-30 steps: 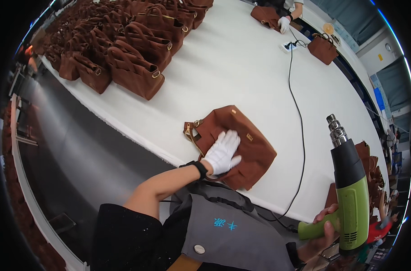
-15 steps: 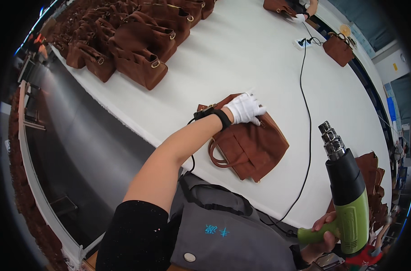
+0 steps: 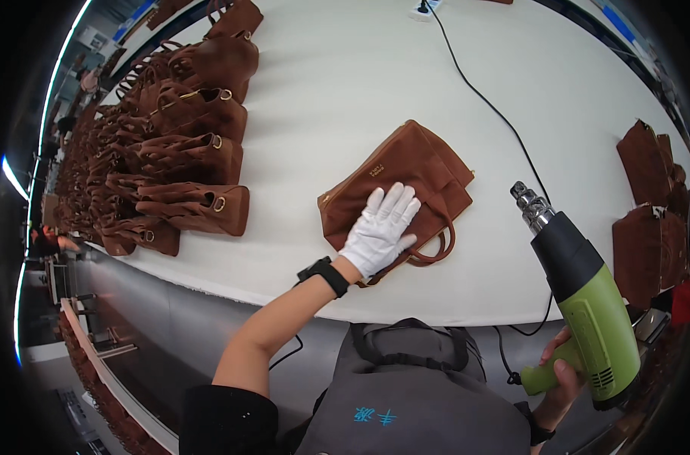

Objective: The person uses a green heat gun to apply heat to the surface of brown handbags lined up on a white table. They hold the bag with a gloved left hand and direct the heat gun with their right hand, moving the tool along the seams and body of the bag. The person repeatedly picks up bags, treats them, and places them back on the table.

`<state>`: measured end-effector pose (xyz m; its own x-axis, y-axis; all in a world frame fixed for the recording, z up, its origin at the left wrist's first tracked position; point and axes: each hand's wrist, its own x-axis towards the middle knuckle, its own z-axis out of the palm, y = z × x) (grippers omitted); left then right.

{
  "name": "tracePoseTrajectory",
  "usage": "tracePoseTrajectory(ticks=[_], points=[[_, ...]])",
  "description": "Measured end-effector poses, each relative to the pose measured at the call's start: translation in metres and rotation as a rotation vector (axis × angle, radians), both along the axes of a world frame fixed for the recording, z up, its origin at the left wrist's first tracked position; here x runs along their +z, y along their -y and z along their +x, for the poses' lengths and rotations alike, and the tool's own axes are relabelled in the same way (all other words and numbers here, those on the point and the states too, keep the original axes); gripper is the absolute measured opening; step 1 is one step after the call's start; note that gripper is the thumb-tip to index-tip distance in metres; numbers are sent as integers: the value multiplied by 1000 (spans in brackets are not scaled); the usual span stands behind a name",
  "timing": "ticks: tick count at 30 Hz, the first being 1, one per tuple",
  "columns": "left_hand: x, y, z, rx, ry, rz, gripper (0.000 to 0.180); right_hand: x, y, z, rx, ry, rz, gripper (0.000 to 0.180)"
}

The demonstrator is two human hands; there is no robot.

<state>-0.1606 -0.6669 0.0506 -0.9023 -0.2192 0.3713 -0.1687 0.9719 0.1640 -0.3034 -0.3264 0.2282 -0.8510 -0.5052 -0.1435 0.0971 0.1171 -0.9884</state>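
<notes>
A brown leather handbag [image 3: 417, 163] lies on its side on the white table. Its handles [image 3: 445, 246] point to the lower right, and small gold lettering shows on the upper face. My left hand [image 3: 381, 230], in a white glove, rests flat on the bag with its fingers stretched out. In my right hand [image 3: 564, 375], bare, I grip the green handle of a heat gun [image 3: 599, 322]. Its stepped metal nozzle points up and left, to the right of the bag and apart from it.
Rows of brown handbags [image 3: 186, 152] crowd the left of the table [image 3: 314, 83]. More brown bags [image 3: 648, 250] stand at the right edge. A black cord [image 3: 490, 106] runs across the tabletop from a white power socket [image 3: 424, 10] at the back.
The bag has been turned round: its handles moved from the lower left to the lower right. My left hand shifted to its near part and flattened. The view has also swung left.
</notes>
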Motion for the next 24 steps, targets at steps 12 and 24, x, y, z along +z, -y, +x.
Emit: tracePoseTrajectory(ticks=[12,24], points=[[52,23,-47,359,152,-54,71,-44,-36,5,-230,91,-288,61],[13,68,-15,496,187,582,48,-241,-31,-154,-396,513,-891,51]])
